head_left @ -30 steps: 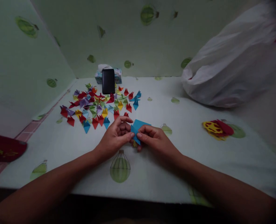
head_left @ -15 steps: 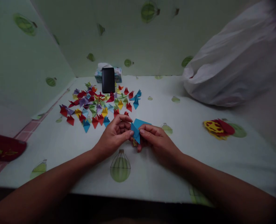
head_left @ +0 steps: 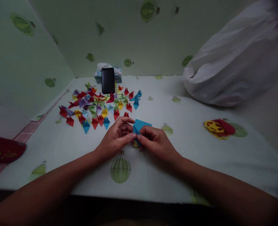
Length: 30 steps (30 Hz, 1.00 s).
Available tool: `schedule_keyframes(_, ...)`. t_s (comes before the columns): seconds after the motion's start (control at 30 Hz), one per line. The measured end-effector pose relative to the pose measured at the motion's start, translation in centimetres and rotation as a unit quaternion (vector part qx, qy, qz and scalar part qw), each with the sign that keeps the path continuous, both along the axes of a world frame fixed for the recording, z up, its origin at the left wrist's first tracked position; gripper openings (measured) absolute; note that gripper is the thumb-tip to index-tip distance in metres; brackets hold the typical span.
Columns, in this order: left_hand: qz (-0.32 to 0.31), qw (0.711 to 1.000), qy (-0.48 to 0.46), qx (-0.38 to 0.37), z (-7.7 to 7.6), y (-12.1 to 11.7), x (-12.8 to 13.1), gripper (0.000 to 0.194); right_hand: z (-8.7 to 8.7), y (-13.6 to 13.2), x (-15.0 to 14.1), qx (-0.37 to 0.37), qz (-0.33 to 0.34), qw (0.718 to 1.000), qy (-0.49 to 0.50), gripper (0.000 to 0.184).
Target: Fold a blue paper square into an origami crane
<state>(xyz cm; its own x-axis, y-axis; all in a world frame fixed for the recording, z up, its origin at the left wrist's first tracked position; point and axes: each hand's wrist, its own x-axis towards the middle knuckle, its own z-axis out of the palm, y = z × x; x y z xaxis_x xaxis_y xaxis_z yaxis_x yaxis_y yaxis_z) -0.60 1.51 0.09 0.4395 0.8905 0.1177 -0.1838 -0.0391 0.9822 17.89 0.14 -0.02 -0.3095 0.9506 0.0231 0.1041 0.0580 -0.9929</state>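
Note:
Both my hands meet over the middle of the table, pinching a small blue folded paper (head_left: 139, 126). My left hand (head_left: 116, 138) grips its left edge with thumb and fingers curled. My right hand (head_left: 155, 141) pinches it from the right, thumb tip pressed beside the left thumb. A bit of yellow paper (head_left: 136, 144) shows on the table under the hands. Just beyond lies a spread of several folded paper pieces (head_left: 98, 105) in red, blue, yellow, green and purple.
A black phone (head_left: 108, 80) leans against a tissue box (head_left: 117, 73) at the back. A big white plastic bag (head_left: 237, 59) fills the right rear. A red and yellow item (head_left: 218, 127) lies at right, a dark red object (head_left: 2, 150) at far left. The table (head_left: 176, 175) has a balloon-print cover.
My thumbs have drawn closer together on the blue paper, folding it tighter, so less of it shows below my fingers. The hands stay in the same spot.

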Motion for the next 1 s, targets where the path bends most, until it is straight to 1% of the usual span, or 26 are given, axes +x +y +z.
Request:
schedule_keyframes(0.13, 0.020, 1.000, 0.002, -0.007, 0.07, 0.04, 0.05, 0.028, 0.04, 0.03, 0.08, -0.044, 0.037, 0.997, 0.057, 0.023)
schedule_keyframes(0.2, 0.031, 0.999, 0.006, -0.012, 0.17, 0.00, 0.04, 0.029, 0.07, 0.05, 0.08, -0.063, 0.037, 0.994, 0.081, 0.021)
schedule_keyframes(0.3, 0.032, 0.999, 0.009, -0.023, 0.21, -0.01, 0.03, 0.030, 0.04, 0.08, 0.06, -0.082, 0.026, 0.991, 0.104, 0.020)
schedule_keyframes(0.43, 0.032, 0.999, 0.011, -0.034, 0.00, 0.18, -0.01, 0.026, -0.23, 0.14, 0.07, -0.079, 0.018, 0.991, 0.110, 0.020)
schedule_keyframes(0.53, 0.035, 0.998, 0.001, -0.050, -0.10, 0.24, 0.00, 0.028, -0.38, 0.21, 0.06, -0.080, 0.020, 0.990, 0.115, 0.021)
schedule_keyframes(0.67, 0.061, 0.996, 0.002, -0.059, 0.00, 0.03, 0.13, 0.033, -0.32, 0.29, -0.05, -0.104, 0.030, 0.985, 0.135, 0.018)
schedule_keyframes(0.77, 0.071, 0.996, 0.002, -0.058, 0.02, -0.12, 0.23, 0.033, -0.29, 0.31, -0.11, -0.125, 0.024, 0.980, 0.151, 0.020)
schedule_keyframes(0.93, 0.068, 0.996, 0.012, -0.065, -0.17, -0.10, 0.15, 0.023, -0.25, 0.31, -0.02, -0.120, 0.029, 0.984, 0.125, 0.020)
schedule_keyframes(1.0, 0.073, 0.994, 0.021, -0.076, -0.22, -0.07, 0.10, 0.023, -0.21, 0.32, 0.02, -0.115, 0.032, 0.986, 0.119, 0.019)
